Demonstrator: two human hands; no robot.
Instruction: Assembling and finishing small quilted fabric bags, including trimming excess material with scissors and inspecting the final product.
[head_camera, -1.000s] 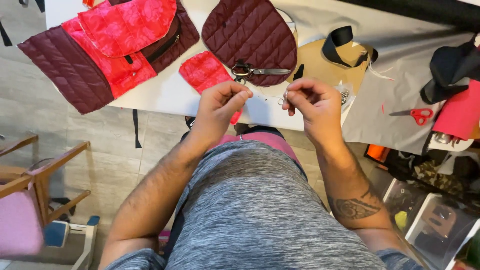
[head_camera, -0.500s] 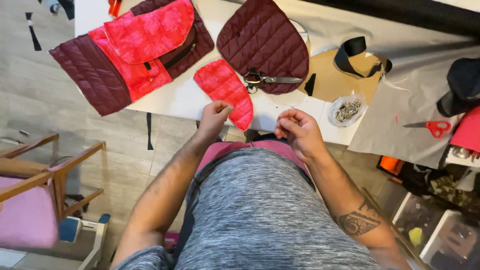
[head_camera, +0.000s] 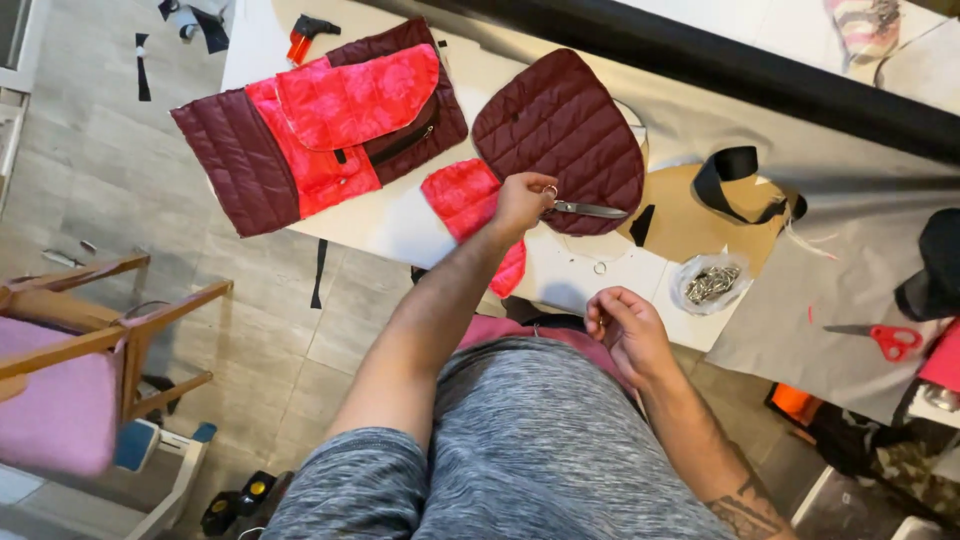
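My left hand (head_camera: 520, 200) reaches out over the white table (head_camera: 400, 225) and grips the handle of a pair of metal scissors (head_camera: 590, 210). Their blades lie on the lower edge of a rounded maroon quilted panel (head_camera: 560, 130). A red floral fabric piece (head_camera: 462, 195) lies just under my left wrist. My right hand (head_camera: 625, 330) hovers at the table's near edge by my waist with fingers curled together; I cannot make out anything in it. A small metal ring (head_camera: 598, 268) lies on the table between my hands.
A maroon and red floral quilted panel with a zipper (head_camera: 330, 130) lies at the left. A clear bag of metal rings (head_camera: 708, 283), a tan cardboard pattern (head_camera: 690, 225), a black strap (head_camera: 735, 170) and red-handled scissors (head_camera: 890, 340) lie to the right. A pink-cushioned wooden chair (head_camera: 60, 400) stands at the lower left.
My hands have parted. The left has stretched forward from the table edge to the metal scissors and closed on them. The right has dropped back toward my waist.
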